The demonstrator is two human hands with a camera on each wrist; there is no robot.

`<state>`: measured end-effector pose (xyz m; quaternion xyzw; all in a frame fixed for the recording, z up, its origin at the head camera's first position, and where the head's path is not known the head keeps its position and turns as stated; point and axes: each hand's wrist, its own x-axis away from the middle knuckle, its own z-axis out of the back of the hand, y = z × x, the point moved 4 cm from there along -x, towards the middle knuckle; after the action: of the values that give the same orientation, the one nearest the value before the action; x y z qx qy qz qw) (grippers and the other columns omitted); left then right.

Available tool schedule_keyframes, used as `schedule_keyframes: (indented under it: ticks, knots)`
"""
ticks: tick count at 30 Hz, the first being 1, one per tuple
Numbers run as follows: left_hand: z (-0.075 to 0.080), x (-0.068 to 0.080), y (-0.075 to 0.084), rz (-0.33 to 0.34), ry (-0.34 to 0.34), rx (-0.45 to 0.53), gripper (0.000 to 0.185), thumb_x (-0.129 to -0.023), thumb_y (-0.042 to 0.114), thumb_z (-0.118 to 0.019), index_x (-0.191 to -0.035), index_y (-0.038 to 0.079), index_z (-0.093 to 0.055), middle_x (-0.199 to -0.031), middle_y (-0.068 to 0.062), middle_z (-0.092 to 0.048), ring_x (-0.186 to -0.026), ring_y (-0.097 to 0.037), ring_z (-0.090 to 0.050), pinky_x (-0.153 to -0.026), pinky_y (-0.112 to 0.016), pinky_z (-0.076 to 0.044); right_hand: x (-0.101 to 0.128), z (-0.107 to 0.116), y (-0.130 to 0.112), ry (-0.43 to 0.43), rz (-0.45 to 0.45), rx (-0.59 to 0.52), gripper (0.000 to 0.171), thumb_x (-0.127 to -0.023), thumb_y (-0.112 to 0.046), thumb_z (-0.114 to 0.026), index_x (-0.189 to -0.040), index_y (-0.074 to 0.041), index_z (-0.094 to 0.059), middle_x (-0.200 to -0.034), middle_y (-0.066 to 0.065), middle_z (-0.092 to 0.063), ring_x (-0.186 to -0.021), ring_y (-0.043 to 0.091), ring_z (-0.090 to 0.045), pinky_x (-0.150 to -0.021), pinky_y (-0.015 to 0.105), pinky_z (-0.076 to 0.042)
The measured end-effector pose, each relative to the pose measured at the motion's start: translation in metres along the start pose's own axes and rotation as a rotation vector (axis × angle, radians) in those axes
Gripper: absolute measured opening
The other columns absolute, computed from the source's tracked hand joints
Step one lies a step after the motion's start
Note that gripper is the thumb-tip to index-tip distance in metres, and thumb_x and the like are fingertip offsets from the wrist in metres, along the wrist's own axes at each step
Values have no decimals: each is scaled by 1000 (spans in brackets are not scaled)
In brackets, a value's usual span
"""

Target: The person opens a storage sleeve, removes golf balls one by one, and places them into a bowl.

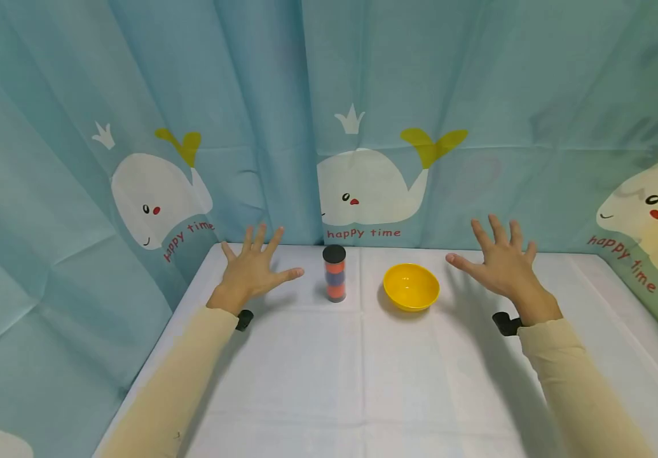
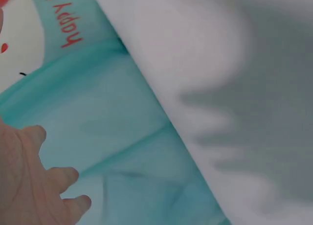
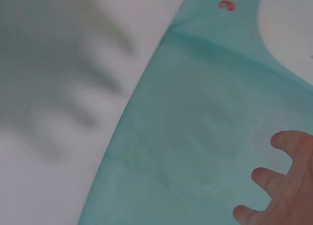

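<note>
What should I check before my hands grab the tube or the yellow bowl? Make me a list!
1. Left hand free: ok, fingers spread, holding nothing.
2. Right hand free: ok, fingers spread, holding nothing.
3. Clear plastic tube with black cap upright: ok, standing on the white tablecloth, red and blue pieces stacked inside.
4. Cap shut tight: cannot tell.
5. Round yellow plastic bowl ready: ok, upright beside the tube, apart from it, looks empty.
6. Path between hands and things: ok, nothing lies between them.
</note>
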<state>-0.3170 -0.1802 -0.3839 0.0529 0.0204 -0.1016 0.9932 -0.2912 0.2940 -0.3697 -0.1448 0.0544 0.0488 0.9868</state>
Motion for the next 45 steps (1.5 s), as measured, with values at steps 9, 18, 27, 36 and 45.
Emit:
schedule_keyframes:
  ticks: [9, 18, 27, 36, 45]
  knots:
    - [-2, 10, 11, -11, 130, 298, 100, -88, 85, -45, -165, 28, -16, -172, -15, -16, -159, -42, -10, -119, -76, -4, 10, 2, -11, 101, -8, -294, 88, -100, -56, -57, -163, -8, -19, -167, 31, -9, -148, 62, -6, -104, 85, -10]
    - [-4, -3, 16, 23, 350, 857, 53, -103, 49, -56, -146, 17, -54, -137, -13, -66, -131, -33, -58, -108, -57, -44, 11, 5, -18, 127, -8, -558, 65, -105, -44, -54, -155, -4, -41, -156, 27, -38, -140, 50, -35, -107, 69, -33]
    - [-25, -12, 31, -17, 290, 926, 27, -102, 13, -59, -127, 10, -68, -113, -14, -74, -109, -29, -66, -100, -49, -46, 7, -2, -23, 112, 76, -617, 51, -106, -38, -55, -148, -9, -52, -145, 17, -55, -126, 18, -51, -109, 38, -39]
    - [-37, -15, 47, -154, 66, 846, 57, -86, 1, -69, -140, 15, -58, -132, -17, -66, -121, -34, -62, -104, -56, -46, 5, 3, -34, 178, 122, -651, 42, -105, -32, -59, -140, -10, -59, -133, 14, -64, -108, -8, -53, -97, 8, -39]
    - [-49, -16, 66, -254, -27, 823, 65, -82, 18, -85, -141, 19, -57, -134, -5, -64, -122, -32, -61, -105, -51, -49, 3, 2, -53, 224, 222, -662, 34, -103, -20, -62, -134, -6, -63, -123, 16, -69, -102, -8, -57, -98, 18, -44]
